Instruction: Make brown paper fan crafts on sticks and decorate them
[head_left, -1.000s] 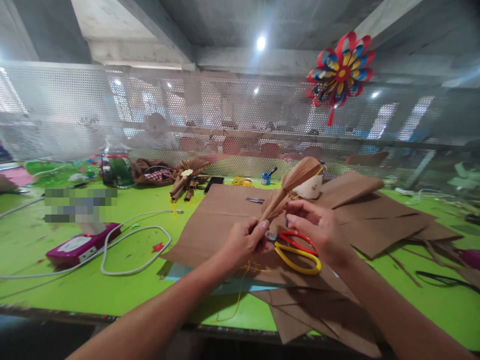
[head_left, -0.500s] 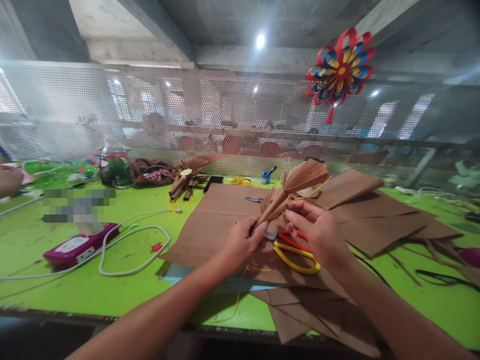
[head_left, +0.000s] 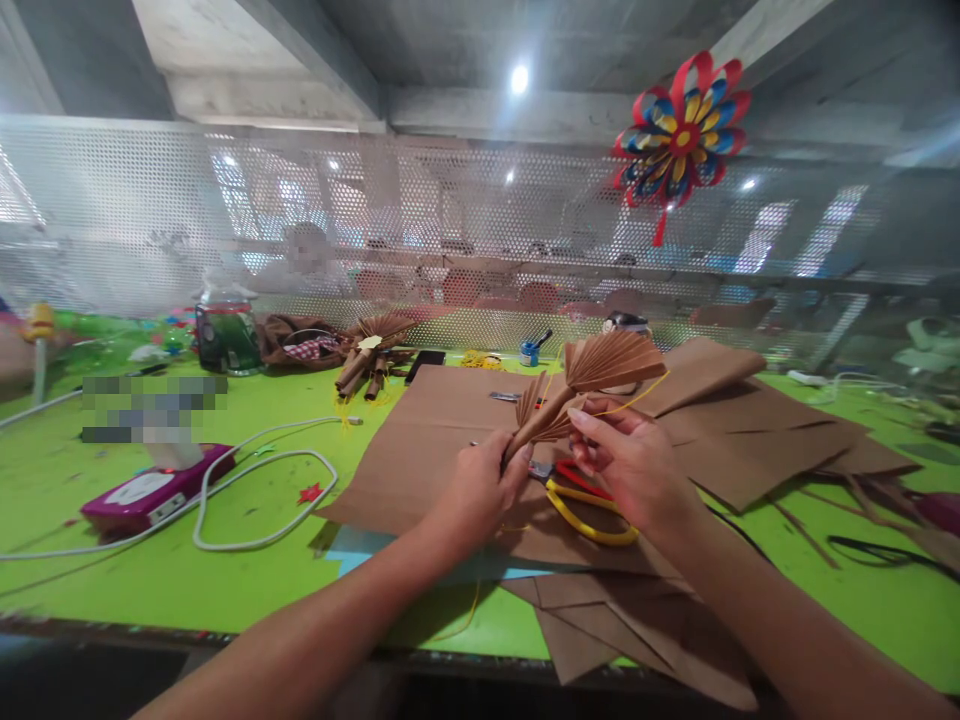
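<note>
My left hand [head_left: 484, 490] is closed around the rolled stem of a brown pleated-paper fan craft [head_left: 551, 405], holding it tilted up and to the right. A wide pleated fan opens at its top, with smaller pleated pieces lower down. Thumb and fingers of my right hand [head_left: 619, 445] pinch together at the lower pleats; their exact grip is partly hidden. A yellow thread [head_left: 637, 400] runs from the upper fan's edge to behind these fingers. Scissors with red and yellow handles [head_left: 592, 522] lie beneath my hands on a large brown paper sheet [head_left: 420, 440].
Brown paper sheets [head_left: 750, 440] lie to the right, with folded pieces [head_left: 637, 625] at the front edge. A purple power strip [head_left: 157, 490] and white cable [head_left: 262, 545] are at left. Behind stand a blue jar [head_left: 529, 352] and finished paper pieces [head_left: 367, 360]. Another person's hand [head_left: 19, 365] is far left.
The upper fan has turned and shows its pleats more broadly. My right fingers have shifted slightly on the lower pleats. A yellow-topped object has appeared by the other person's hand at far left.
</note>
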